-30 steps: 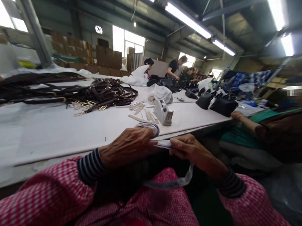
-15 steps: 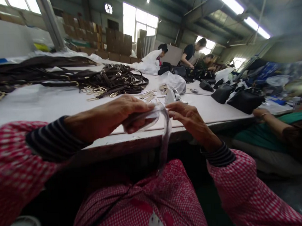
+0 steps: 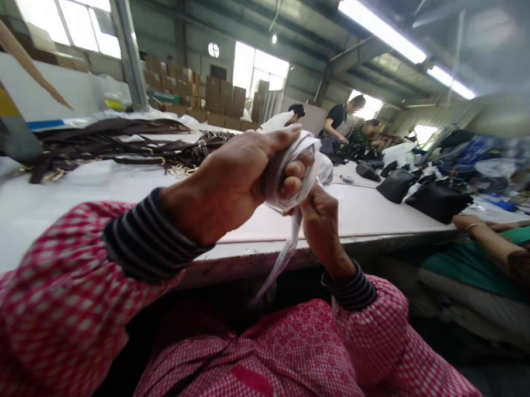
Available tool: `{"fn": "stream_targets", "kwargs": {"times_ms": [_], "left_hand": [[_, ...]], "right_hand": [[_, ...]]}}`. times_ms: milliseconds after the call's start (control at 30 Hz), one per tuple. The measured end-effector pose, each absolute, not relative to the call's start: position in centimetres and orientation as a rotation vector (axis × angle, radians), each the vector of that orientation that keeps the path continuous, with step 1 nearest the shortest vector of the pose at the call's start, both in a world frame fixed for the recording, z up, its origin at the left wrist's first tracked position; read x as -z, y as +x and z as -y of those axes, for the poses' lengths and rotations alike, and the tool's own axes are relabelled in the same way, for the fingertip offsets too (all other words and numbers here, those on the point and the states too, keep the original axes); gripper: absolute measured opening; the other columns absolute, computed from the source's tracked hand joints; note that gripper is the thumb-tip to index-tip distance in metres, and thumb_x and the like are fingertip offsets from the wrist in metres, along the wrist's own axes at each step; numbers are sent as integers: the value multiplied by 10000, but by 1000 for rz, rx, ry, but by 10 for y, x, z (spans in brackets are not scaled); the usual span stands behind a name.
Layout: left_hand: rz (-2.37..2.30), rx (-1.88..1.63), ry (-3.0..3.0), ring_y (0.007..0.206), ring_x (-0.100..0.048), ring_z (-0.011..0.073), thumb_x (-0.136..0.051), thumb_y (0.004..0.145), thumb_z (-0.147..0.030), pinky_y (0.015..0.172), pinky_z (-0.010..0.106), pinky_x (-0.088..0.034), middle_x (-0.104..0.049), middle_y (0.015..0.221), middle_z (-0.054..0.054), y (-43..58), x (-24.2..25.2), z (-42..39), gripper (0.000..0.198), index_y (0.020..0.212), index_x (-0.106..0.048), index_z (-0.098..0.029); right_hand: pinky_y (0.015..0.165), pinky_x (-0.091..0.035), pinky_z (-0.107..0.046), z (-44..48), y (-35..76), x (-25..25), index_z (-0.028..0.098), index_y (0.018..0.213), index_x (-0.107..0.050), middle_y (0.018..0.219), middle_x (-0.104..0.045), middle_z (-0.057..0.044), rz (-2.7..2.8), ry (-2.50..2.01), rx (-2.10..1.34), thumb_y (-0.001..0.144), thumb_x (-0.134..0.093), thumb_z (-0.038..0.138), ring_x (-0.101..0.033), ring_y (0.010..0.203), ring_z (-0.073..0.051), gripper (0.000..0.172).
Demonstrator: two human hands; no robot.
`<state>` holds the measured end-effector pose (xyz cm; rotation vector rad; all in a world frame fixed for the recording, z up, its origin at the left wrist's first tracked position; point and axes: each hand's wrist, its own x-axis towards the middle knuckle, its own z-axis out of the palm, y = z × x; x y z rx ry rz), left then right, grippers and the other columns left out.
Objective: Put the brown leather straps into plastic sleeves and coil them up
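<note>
A thin, whitish see-through plastic strip is wound in a loop about the fingers of my left hand. My left hand is closed, with its thumb over the top of the loop and its fingertips showing through the middle. Just below and to the right, my right hand is curled shut where the strip leaves the loop. The strip's loose tail hangs past the table edge toward my lap. My right fingertips are partly hidden behind the loop.
The white table runs across in front of me. Dark straps with gold clasps lie at left. Black bags stand at right, beside a co-worker's arm. More people work at the far side. A metal post rises at left.
Both hands have risen, and the left has moved right with the loop. My right hand has gone from loosely spread fingers to a closed grip under it. The view has shifted somewhat.
</note>
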<state>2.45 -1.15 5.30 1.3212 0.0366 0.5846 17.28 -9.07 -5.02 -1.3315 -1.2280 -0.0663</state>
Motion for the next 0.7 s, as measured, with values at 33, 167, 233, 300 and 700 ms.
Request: {"fn": "stream_targets", "kwargs": {"times_ms": [33, 167, 233, 300, 700], "left_hand": [[-26, -635, 1277, 623, -658, 107, -409, 1074, -267, 542, 214, -490, -658, 802, 31, 25, -55, 10, 362, 825, -621, -111], [60, -771, 1073, 600, -634, 95, -397, 1063, -231, 599, 225, -543, -660, 788, 48, 30, -56, 4, 324, 888, -635, -98], [136, -808, 1092, 660, -663, 120, -446, 1042, -241, 669, 247, -558, -667, 788, 49, 35, -50, 3, 268, 909, -632, -101], [177, -913, 1238, 737, -686, 145, -500, 1029, -306, 729, 264, -552, -683, 815, 46, 41, -40, 3, 254, 905, -623, -123], [382, -1281, 2864, 649, -563, 187, -399, 1056, -218, 581, 323, -355, -622, 775, 37, 60, 55, -32, 157, 942, -504, -192]], "right_hand": [[602, -490, -276, 92, 172, 54, 174, 881, -622, 673, -627, 7, 1209, -1307, -89, 1000, -536, 375, -591, 589, -137, 249], [566, -485, -249, 95, 164, 72, 135, 1049, -658, 707, -676, -22, 1138, -1219, -499, 984, -573, 478, -604, 555, -121, 360], [578, -485, -237, 97, 159, 78, 135, 1059, -669, 755, -690, -40, 1106, -1173, -618, 973, -597, 502, -621, 596, -121, 384], [548, -463, -212, 101, 153, 81, 147, 1084, -666, 833, -693, -48, 1056, -1106, -766, 944, -652, 500, -618, 621, -113, 380], [294, -304, -163, 148, 174, 75, 102, 999, -653, 532, -605, 17, 915, -1077, -1299, 937, -613, 583, -330, 284, -43, 486]]}}
